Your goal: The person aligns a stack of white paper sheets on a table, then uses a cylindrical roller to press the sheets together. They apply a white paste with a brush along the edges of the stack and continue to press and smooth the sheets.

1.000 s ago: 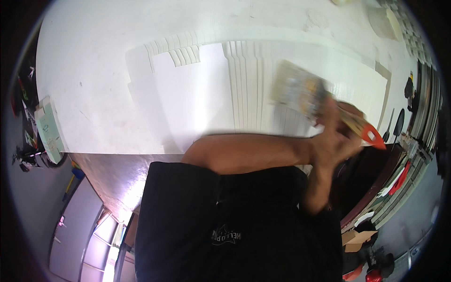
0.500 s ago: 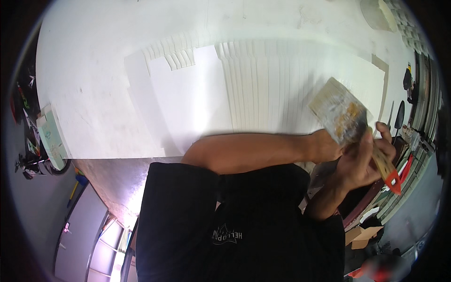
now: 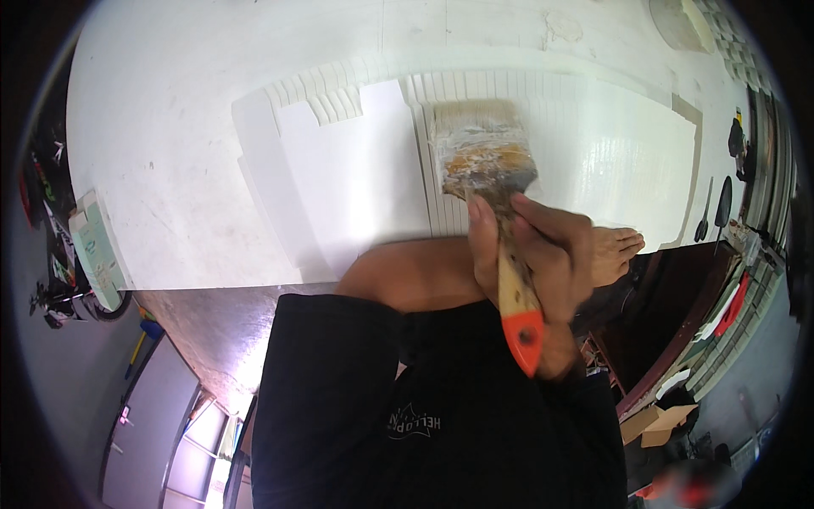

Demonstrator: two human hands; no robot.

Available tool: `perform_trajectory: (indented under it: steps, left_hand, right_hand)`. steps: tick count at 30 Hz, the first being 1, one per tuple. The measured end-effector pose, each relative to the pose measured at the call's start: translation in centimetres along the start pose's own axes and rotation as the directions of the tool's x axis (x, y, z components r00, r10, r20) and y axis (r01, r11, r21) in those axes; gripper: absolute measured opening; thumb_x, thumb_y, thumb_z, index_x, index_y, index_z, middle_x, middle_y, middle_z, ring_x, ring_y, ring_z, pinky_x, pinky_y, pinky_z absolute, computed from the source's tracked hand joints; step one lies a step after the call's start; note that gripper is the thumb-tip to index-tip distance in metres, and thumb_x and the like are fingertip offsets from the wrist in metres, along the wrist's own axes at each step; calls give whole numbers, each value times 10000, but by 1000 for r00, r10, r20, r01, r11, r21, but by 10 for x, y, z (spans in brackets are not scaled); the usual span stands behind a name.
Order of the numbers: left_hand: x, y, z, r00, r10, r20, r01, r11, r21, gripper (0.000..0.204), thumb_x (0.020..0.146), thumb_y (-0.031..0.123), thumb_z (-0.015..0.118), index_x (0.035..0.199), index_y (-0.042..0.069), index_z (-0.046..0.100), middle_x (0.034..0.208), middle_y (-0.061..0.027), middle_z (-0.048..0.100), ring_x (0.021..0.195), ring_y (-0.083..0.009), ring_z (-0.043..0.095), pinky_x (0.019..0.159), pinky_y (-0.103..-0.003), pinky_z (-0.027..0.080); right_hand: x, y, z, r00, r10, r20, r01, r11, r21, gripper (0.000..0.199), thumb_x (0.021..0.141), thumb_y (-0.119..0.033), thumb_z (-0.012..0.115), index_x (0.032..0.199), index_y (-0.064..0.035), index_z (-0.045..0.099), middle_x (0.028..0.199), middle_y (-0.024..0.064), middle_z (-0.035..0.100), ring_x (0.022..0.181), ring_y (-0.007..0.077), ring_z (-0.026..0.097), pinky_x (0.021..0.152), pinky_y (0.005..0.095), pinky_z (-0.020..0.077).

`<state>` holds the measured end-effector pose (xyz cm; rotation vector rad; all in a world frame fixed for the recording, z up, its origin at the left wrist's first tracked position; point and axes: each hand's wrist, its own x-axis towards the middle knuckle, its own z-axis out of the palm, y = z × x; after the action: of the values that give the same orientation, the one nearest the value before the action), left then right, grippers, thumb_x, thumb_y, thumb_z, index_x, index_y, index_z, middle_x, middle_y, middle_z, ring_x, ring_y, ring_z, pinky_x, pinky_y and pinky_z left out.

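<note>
Brush has swung in from the far right edge: half a second ago it was off by the wall tools, now its bristles sit over the white slats mid-desk.

Left to right:
- pale green block (image 3: pixel 95 246) at the left edge of the white desk (image 3: pixel 170 127), tangle of dark gear just past it.
- flat white panel (image 3: pixel 356 178) lies on the desk, stepped notches along its top edge.
- row of narrow white slats (image 3: pixel 593 144) starts just beside the panel, runs right; surface looks glossy.
- paintbrush (image 3: pixel 496 195): wide, bristles caked white and yellow-brown, head over the left end of the slats. Can't tell if the bristles touch. Wooden handle runs down toward the person, orange tip at the bottom.
- right hand (image 3: pixel 543 254): closed round the handle, thumb on the handle's left side, fingers wrapped on the right.
- left hand (image 3: pixel 615 250): forearm crosses under the right one, fingers stick out past it near the slats' lower edge. Grip not visible, can't tell if it holds anything.
- dark long-handled tools (image 3: pixel 712 208) hang at the far right.
</note>
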<state>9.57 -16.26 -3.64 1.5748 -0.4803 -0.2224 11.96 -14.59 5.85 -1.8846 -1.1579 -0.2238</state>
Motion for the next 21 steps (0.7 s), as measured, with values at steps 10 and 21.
perform_trajectory:
  steps: [10,21]
  left_hand:
    - [3,0,-13,999,26,19,-26,1000,-17,327,973,168,585,1256,16,646,1245,-98,645,1256,-248,572,1122,-403,427]
    - [56,12,-10,988,88,-125,-77,993,85,324,939,167,610,1216,9,668,1233,-103,662,1242,-255,591,1118,-398,439]
  right_hand:
    - [1,10,-5,992,122,45,-122,993,-2,198,751,79,834,865,43,676,1039,202,703,746,261,709,631,342,579]
    - [5,27,-51,982,177,-63,-184,974,-135,185,778,77,822,860,34,662,984,184,710,723,250,710,623,340,574]
